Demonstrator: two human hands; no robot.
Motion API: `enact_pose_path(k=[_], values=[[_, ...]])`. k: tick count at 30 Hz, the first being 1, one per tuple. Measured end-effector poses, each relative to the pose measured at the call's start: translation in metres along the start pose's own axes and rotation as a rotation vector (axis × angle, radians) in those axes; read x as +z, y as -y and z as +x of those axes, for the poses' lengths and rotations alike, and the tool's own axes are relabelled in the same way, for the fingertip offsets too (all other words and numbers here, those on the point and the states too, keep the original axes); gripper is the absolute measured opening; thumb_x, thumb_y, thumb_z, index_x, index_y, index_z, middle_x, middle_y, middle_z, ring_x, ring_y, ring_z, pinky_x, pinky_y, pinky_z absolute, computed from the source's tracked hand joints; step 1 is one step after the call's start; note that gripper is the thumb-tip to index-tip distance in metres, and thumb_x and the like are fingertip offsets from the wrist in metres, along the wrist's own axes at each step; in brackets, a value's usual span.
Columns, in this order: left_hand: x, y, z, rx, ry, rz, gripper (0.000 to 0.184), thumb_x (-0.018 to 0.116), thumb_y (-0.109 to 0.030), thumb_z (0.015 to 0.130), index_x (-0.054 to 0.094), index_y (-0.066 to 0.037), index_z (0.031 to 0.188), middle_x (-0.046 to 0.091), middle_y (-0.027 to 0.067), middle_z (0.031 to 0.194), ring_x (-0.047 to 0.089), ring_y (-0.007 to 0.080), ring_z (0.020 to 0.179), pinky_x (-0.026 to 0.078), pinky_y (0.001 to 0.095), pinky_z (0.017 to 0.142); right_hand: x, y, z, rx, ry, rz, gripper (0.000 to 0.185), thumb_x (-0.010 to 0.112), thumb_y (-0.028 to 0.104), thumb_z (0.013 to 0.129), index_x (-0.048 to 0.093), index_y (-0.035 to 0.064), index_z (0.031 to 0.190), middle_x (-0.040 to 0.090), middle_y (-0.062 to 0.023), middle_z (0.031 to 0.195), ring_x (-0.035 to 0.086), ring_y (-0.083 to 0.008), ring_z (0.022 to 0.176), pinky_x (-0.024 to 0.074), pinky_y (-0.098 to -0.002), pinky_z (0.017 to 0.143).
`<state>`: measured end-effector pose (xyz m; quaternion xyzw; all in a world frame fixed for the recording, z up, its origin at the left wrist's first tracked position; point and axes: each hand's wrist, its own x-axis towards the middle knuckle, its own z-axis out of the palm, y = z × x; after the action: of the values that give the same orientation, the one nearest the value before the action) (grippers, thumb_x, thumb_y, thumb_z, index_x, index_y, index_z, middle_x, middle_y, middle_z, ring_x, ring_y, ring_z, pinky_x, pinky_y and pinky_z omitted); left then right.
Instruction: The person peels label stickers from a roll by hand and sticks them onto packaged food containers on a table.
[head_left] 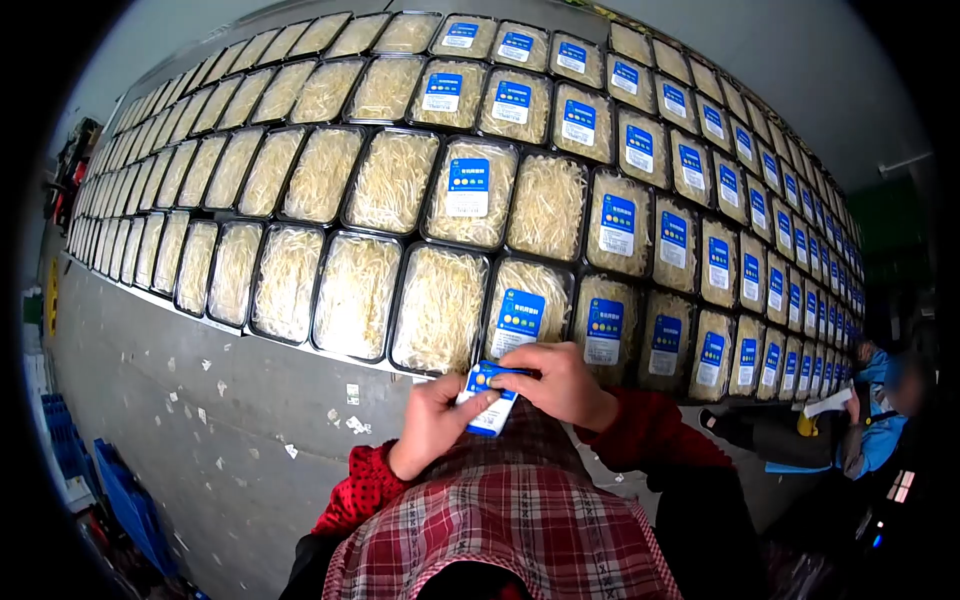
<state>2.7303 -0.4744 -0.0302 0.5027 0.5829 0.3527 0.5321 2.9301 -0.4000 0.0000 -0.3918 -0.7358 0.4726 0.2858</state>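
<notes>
A stack of blue and white labels (490, 412) is held in front of my body, just off the near edge of the trays. My left hand (437, 418) is closed on the stack from the left, thumb on top. From the right, my right hand (562, 385) pinches at the top of the same labels; its fingertips touch them. Just beyond my hands lies a tray of bean sprouts (510, 275) with a blue and white label on its lower part. To its left is a tray without a label (440, 310).
Long rows of packed sprout trays (392, 180) curve across the table, many on the right with labels. Scraps of paper (357, 425) lie on the grey floor (240, 400). A blue crate (130, 500) is at lower left. Another person (880, 410) in blue is at far right.
</notes>
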Motion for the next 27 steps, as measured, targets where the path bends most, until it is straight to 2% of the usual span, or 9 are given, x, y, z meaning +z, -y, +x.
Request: enact_pose_path(k=[4, 8, 12, 16, 18, 20, 21, 25, 27], values=[[0.012, 0.002, -0.012, -0.024, 0.035, -0.178, 0.017, 0.079, -0.01, 0.085, 0.073, 0.005, 0.09, 0.069, 0.0061, 0.074, 0.058, 0.0072, 0.066, 0.049, 0.027, 0.059, -0.051, -0.01, 0.046, 0.139, 0.26, 0.095, 0.012, 0.077, 0.005, 0.081, 0.068, -0.0009, 0.086, 0.07, -0.0053, 0.081, 0.063, -0.0087, 0.072, 0.0499, -0.0258, 0.063], [0.004, 0.014, -0.015, -0.061, 0.004, -0.144, 0.016, 0.077, -0.009, 0.087, 0.073, 0.006, 0.092, 0.069, 0.0067, 0.075, 0.059, 0.0081, 0.067, 0.048, 0.0267, 0.058, -0.133, -0.027, 0.142, 0.116, -0.116, -0.018, 0.02, 0.078, 0.011, 0.082, 0.063, 0.0008, 0.092, 0.065, -0.0028, 0.08, 0.059, -0.0087, 0.074, 0.0482, -0.0261, 0.064], [-0.005, 0.012, -0.01, 0.047, -0.017, -0.119, 0.015, 0.07, -0.005, 0.09, 0.068, 0.005, 0.101, 0.067, 0.01, 0.086, 0.061, 0.0147, 0.076, 0.048, 0.0298, 0.067, -0.131, -0.132, 0.18, 0.06, -0.076, -0.442, 0.041, 0.085, 0.018, 0.073, 0.06, 0.0016, 0.101, 0.069, -0.0152, 0.089, 0.067, -0.0298, 0.081, 0.0517, -0.0386, 0.073], [-0.024, 0.01, -0.006, 0.206, -0.035, 0.058, 0.015, 0.065, -0.004, 0.092, 0.063, 0.002, 0.105, 0.061, 0.014, 0.095, 0.061, 0.0272, 0.083, 0.047, 0.0342, 0.076, -0.106, -0.102, 0.165, -0.001, -0.26, -0.929, 0.06, 0.088, 0.023, 0.067, 0.06, 0.0035, 0.116, 0.066, -0.0193, 0.112, 0.063, -0.0389, 0.1, 0.0504, -0.0482, 0.085], [-0.03, 0.001, -0.005, 0.21, -0.035, 0.048, 0.012, 0.065, -0.004, 0.092, 0.063, 0.002, 0.103, 0.061, 0.0149, 0.095, 0.061, 0.0308, 0.084, 0.047, 0.0348, 0.077, -0.086, -0.073, 0.136, 0.25, 0.006, -0.519, 0.065, 0.086, 0.02, 0.072, 0.056, 0.0004, 0.126, 0.064, -0.0165, 0.107, 0.063, -0.0313, 0.101, 0.0506, -0.0414, 0.089], [-0.03, -0.001, -0.011, 0.115, 0.002, 0.005, 0.013, 0.064, -0.003, 0.092, 0.063, 0.002, 0.104, 0.063, 0.0156, 0.097, 0.061, 0.0309, 0.088, 0.046, 0.0363, 0.08, -0.049, -0.05, 0.102, 0.365, 0.467, 0.288, 0.044, 0.078, 0.001, 0.08, 0.06, -0.0043, 0.119, 0.067, -0.0126, 0.109, 0.064, -0.0178, 0.102, 0.0518, -0.0327, 0.088], [-0.034, 0.001, -0.015, 0.015, 0.05, 0.008, 0.015, 0.068, -0.004, 0.088, 0.065, 0.002, 0.102, 0.063, 0.0174, 0.11, 0.061, 0.0329, 0.102, 0.047, 0.0383, 0.087, -0.027, -0.045, 0.083, 0.371, 0.539, 0.459, 0.036, 0.077, 0.007, 0.085, 0.061, -0.0036, 0.116, 0.069, -0.0098, 0.103, 0.066, -0.0145, 0.091, 0.0529, -0.027, 0.079], [-0.04, 0.0, -0.021, 0.363, -0.118, 0.225, 0.02, 0.077, -0.007, 0.08, 0.068, 0.002, 0.095, 0.051, 0.0193, 0.137, 0.051, 0.0373, 0.126, 0.046, 0.0432, 0.096, 0.018, -0.014, 0.046, 0.34, 0.378, 0.463, 0.024, 0.076, 0.004, 0.085, 0.064, -0.0034, 0.105, 0.07, -0.0057, 0.092, 0.063, -0.0081, 0.086, 0.0516, -0.0254, 0.074], [-0.047, 0.001, -0.024, 0.285, -0.015, 0.187, 0.02, 0.076, -0.004, 0.081, 0.07, 0.0, 0.099, 0.063, 0.0158, 0.12, 0.062, 0.0273, 0.108, 0.05, 0.036, 0.088, 0.035, -0.005, 0.034, 0.17, 0.368, 0.267, 0.022, 0.08, 0.009, 0.08, 0.067, 0.0, 0.096, 0.07, -0.0069, 0.08, 0.065, -0.0089, 0.074, 0.0511, -0.0269, 0.064]])
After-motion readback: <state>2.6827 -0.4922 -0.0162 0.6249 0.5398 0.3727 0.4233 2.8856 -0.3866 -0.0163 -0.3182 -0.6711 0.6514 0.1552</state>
